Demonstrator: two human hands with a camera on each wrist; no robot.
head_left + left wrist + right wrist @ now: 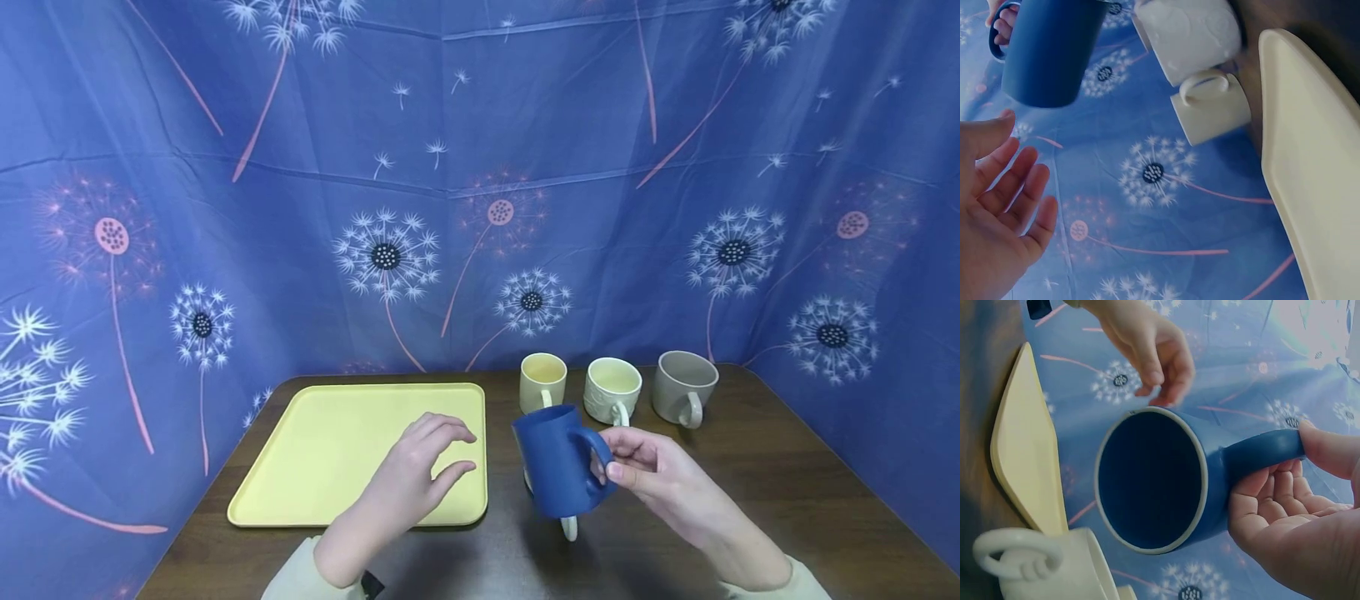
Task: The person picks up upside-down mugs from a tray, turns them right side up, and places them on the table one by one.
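My right hand (660, 479) grips the handle of a blue mug (551, 467) and holds it above the table. The mug is tipped over, and its white-rimmed mouth (1150, 481) faces the right wrist camera. Partly hidden below it is a white mug, whose handle (569, 527) shows in the head view. My left hand (412, 467) hovers over the right part of a yellow tray (322, 450), thumb and fingers apart, with nothing between them. In the left wrist view its fingers (1022, 181) are loosely bent, near the blue mug but apart from it.
Along the back of the brown table (757, 492) stand a cream mug (536, 392), a pale embossed mug (611, 400) and a grey mug (678, 396). A blue dandelion-print cloth (465, 250) hangs behind and at both sides.
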